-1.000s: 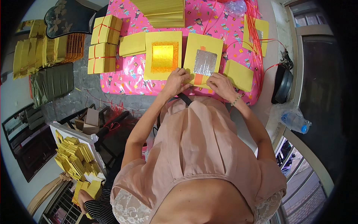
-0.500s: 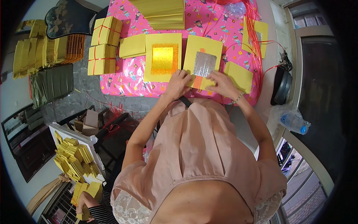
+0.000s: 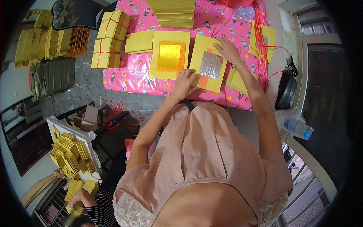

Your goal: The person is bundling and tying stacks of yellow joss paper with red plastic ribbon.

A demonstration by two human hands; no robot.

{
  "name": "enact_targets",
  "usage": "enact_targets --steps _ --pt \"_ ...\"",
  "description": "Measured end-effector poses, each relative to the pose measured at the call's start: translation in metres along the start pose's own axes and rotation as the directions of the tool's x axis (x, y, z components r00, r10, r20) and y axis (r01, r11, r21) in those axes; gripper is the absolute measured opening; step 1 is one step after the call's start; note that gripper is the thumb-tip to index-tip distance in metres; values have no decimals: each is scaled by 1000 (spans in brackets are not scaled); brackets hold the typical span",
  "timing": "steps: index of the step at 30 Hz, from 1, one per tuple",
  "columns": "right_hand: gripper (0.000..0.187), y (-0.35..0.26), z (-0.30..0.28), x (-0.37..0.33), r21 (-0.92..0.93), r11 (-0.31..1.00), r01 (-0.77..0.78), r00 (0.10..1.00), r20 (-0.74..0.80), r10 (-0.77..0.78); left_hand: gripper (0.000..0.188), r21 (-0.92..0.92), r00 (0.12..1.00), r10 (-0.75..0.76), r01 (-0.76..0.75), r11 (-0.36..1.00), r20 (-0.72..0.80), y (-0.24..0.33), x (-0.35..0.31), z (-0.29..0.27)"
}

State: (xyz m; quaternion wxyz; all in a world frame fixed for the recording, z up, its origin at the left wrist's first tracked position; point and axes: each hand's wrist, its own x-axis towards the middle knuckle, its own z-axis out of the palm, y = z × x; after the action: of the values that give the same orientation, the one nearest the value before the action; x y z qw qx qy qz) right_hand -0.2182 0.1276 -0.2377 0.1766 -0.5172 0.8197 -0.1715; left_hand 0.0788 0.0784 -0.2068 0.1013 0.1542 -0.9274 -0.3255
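Observation:
In front of me on the table lies a yellow paper sheet with a silver foil patch and an orange stripe, turned slightly. My left hand is closed at its lower left edge, fingertips curled onto the paper. At the top right corner my right hand lies with thumb and fingers apart, touching the paper. Just left is a yellow sheet with a gold foil square in an orange border. Another piece of yellow paper lies to the right, partly under my right forearm.
Pink patterned cloth covers the table. Tied yellow paper bundles and a tall paper stack stand left and far. Red plastic strings hang at the right. A co-worker's arm shows beside a paper pile lower left.
My right hand has moved from the silver-foil sheet's lower right edge up to its top right corner. The left hand stays at the lower left edge. The view has shifted a little.

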Motion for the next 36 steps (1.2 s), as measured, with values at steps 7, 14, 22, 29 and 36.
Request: enact_targets --steps 7,14,22,29,36 --pt "44 -1 -2 1 -66 997 36 999 -25 -38 60 -21 1000 -20 20 1000 5 1 3 0" --pt "43 -2 1 6 11 995 97 988 -117 -95 79 71 998 -59 61 996 -31 11 2 0" --pt "37 -2 1 13 0 999 46 999 -24 -46 85 42 995 -94 94 995 -20 12 2 3" --pt "39 -6 -5 9 -30 999 44 999 0 -44 84 59 996 -93 93 994 -9 11 5 2" --pt "41 -44 -26 -63 80 959 273 958 -113 -263 85 143 998 -61 65 988 -35 9 0 4"
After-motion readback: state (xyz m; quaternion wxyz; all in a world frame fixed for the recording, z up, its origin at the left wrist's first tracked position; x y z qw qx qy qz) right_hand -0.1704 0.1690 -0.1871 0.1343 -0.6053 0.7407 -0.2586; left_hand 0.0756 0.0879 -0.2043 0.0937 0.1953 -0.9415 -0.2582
